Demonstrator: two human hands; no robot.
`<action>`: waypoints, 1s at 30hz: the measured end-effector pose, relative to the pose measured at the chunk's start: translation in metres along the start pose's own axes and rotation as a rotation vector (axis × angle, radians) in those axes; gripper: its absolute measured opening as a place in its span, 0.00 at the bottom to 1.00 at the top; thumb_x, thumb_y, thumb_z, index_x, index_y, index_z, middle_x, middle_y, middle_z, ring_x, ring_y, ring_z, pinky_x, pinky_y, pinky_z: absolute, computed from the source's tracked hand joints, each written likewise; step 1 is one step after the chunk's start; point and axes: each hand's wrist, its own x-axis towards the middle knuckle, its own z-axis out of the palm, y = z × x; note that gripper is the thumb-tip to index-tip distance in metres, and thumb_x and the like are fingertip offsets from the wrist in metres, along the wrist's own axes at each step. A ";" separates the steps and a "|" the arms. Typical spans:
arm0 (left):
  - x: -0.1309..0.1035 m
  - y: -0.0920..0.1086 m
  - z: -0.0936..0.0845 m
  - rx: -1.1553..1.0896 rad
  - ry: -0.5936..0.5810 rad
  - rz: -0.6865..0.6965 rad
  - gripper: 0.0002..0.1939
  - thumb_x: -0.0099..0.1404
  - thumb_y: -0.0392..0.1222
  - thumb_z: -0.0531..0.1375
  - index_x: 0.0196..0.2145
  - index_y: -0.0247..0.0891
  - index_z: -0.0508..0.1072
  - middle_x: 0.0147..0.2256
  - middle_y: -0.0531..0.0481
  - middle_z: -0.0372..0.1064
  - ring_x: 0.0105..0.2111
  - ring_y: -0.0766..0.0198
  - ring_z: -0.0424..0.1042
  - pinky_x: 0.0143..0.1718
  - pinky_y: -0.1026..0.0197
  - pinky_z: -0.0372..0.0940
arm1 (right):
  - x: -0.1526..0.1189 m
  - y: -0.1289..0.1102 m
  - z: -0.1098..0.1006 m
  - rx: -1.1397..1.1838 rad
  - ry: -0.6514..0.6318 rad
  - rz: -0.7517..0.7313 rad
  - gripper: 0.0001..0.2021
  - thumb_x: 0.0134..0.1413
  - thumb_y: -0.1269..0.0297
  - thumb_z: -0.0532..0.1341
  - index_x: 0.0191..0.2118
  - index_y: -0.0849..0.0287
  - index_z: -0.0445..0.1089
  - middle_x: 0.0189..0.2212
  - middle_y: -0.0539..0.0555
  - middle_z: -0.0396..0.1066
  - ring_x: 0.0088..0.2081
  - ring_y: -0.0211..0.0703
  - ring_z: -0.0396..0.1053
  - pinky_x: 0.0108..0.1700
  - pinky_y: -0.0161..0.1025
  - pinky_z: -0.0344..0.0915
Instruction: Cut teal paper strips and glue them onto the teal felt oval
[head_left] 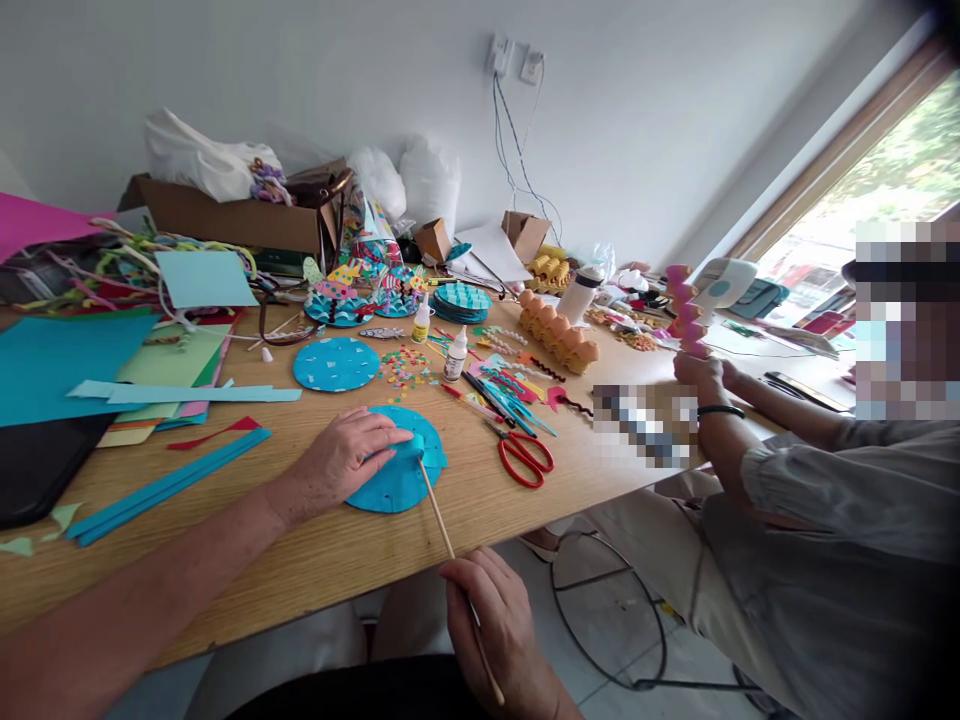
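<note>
A blue round disc (390, 490) lies near the table's front edge, with a few small dark marks on it. My left hand (360, 450) rests on its left side, fingers stretched out, fingertips beside a small light-blue piece (418, 447). In my right hand (491, 615), below the table edge, is a slim wooden stick (435, 505). Its far tip touches the light-blue piece; whether the two are joined I cannot tell. Another blue disc (335, 364) with pale flecks lies just behind. Red-handled scissors (527, 460) lie to the right of my disc.
Blue paper strips (172, 485) and coloured sheets (67, 360) cover the left. Small glue bottles (454, 355), confetti (409, 368), pens (495, 395) and an egg-carton strip (559, 335) stand or lie behind. At right, a co-worker's hands (701, 370) hold a pink-orange egg-carton strip (682, 310).
</note>
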 end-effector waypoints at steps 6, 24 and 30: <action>0.000 0.000 -0.002 0.000 -0.012 -0.004 0.13 0.67 0.40 0.49 0.44 0.43 0.71 0.40 0.49 0.71 0.41 0.62 0.68 0.50 0.53 0.57 | -0.001 0.000 -0.001 -0.027 0.031 0.014 0.10 0.53 0.80 0.50 0.38 0.61 0.62 0.26 0.54 0.65 0.28 0.39 0.62 0.30 0.37 0.61; -0.001 0.003 -0.002 0.037 -0.088 0.009 0.13 0.67 0.39 0.48 0.40 0.41 0.73 0.38 0.49 0.71 0.40 0.62 0.68 0.53 0.48 0.53 | -0.002 0.000 -0.002 0.001 0.022 0.033 0.10 0.54 0.78 0.50 0.40 0.60 0.62 0.28 0.54 0.65 0.29 0.40 0.62 0.30 0.37 0.61; -0.001 0.002 -0.001 0.027 -0.107 -0.001 0.13 0.67 0.39 0.50 0.39 0.42 0.73 0.38 0.49 0.71 0.40 0.62 0.68 0.54 0.48 0.52 | -0.001 -0.002 -0.002 0.001 0.029 0.071 0.09 0.55 0.77 0.50 0.39 0.60 0.63 0.27 0.54 0.65 0.28 0.40 0.63 0.30 0.37 0.61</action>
